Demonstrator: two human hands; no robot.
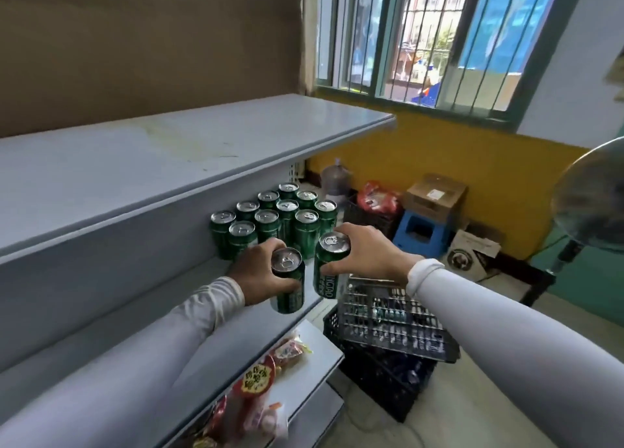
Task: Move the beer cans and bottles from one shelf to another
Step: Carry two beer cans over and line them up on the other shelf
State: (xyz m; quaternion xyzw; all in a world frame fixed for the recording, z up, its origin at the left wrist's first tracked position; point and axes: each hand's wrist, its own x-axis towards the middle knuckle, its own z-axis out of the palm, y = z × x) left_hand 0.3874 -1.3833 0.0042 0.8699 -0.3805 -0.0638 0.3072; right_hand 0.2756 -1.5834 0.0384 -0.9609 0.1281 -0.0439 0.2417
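Head view: carrying step, judged; left hand (256, 272) grips one green can (287, 283), right hand (366, 255) grips another can (329, 265), fingers curled round each; both held at the middle shelf (209, 299) edge, just before the standing cans (273, 218); next: set down upright, clear of neighbours.

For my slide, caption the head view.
Left hand and right hand each hold a green beer can beside upright green cans on the grey middle shelf.

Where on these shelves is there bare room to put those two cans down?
The top shelf is bare along its whole length. The middle shelf is crowded at its far end by the standing cans; room remains nearer, left of the left hand. The bottom shelf holds snack packets.
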